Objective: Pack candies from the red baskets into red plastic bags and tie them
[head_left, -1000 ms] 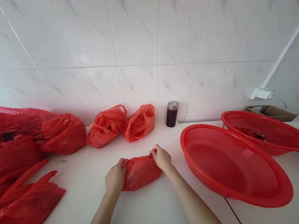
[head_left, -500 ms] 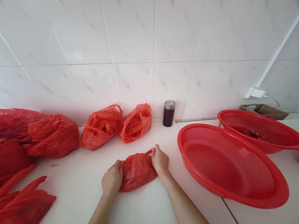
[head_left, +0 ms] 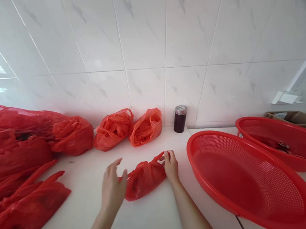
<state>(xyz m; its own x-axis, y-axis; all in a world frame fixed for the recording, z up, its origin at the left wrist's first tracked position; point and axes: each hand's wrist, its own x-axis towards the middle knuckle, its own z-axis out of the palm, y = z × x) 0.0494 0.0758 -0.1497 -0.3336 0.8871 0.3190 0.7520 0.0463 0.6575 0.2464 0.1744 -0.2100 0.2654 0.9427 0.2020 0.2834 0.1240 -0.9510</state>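
Observation:
A small filled red plastic bag (head_left: 146, 179) lies on the white table in front of me, bunched along its top and with its handle ends drawn out to both sides. My left hand (head_left: 113, 186) is at the bag's left end, thumb and fingers spread apart and holding nothing. At the other end, my right hand (head_left: 170, 165) has its fingers closed at the bag's right handle. What is inside the bag cannot be seen.
Larger red bags (head_left: 14, 143) pile up at left. Two open red bags (head_left: 146, 128) and a dark lidded flask (head_left: 180, 119) stand by the tiled wall. On the right are a red perforated basket (head_left: 247, 177), a second red basket (head_left: 281, 141) with small items, and a cardboard box (head_left: 301, 119).
My left hand has let go of the bag's left end and opened. My right hand stays at the right handle. The view has turned left, and another person's hand at right has left it.

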